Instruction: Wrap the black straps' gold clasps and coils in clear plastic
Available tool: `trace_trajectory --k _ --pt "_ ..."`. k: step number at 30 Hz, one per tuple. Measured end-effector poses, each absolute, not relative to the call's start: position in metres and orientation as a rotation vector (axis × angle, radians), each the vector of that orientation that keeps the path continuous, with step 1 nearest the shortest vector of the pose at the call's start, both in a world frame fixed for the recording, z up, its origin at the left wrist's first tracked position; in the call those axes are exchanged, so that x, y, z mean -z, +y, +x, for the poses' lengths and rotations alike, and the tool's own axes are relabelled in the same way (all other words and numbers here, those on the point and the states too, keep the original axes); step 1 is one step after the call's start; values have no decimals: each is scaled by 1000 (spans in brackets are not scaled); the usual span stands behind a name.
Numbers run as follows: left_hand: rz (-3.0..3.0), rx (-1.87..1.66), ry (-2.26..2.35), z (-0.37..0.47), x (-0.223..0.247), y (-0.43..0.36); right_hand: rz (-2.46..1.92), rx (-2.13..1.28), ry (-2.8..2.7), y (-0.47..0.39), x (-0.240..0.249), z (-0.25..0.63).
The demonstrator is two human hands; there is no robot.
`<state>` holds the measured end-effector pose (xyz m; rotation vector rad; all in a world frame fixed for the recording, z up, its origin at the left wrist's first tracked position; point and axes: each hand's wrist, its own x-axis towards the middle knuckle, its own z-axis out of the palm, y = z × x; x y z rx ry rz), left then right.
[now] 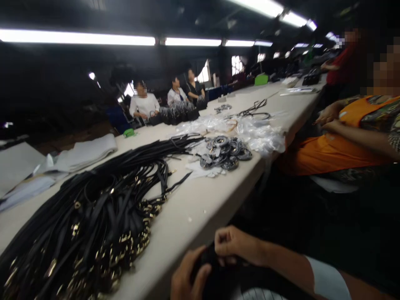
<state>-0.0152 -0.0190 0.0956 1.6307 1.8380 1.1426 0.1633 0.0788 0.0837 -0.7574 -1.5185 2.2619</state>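
Long pale table (pixel 190 208) stretching back through dim room. Above table: dark ceiling (pixel 125 14), rows of bright tube lights (pixel 78 36). Beyond table's far side: bright windows (pixel 237 65). Below table's near edge: floor too dark to make out.

Matt held article (pixel 215 273), glossy metal clasps (pixel 126 238), smooth straps (pixel 99 210), shiny crinkled plastic wrap (pixel 264 136)

The held piece (pixel 218 276) is black, straps (pixel 101 200) likewise — buckles (pixel 125 238) gold, tabletop (pixel 178 221) cream, apron (pixel 331 153) orange.
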Motion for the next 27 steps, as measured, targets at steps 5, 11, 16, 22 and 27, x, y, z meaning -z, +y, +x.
trace_trajectory --k 5,11,16,22,27 --pt "1584 -1212 1791 -22 -92 -30 -673 -2260 -1576 100 -110 160" --pt "1676 -1227 1715 -18 -90 -31 -731 -2297 -1676 101 -115 168" --pt "1814 -1190 1668 -17 -91 -32 -837 -2364 -1681 100 -119 170" --pt "1845 -1160 1651 -14 -88 -30 -854 -2391 -1659 105 -111 174" --pt "1935 -1138 1681 -8 -95 -24 -903 -2369 -1694 100 -97 184"
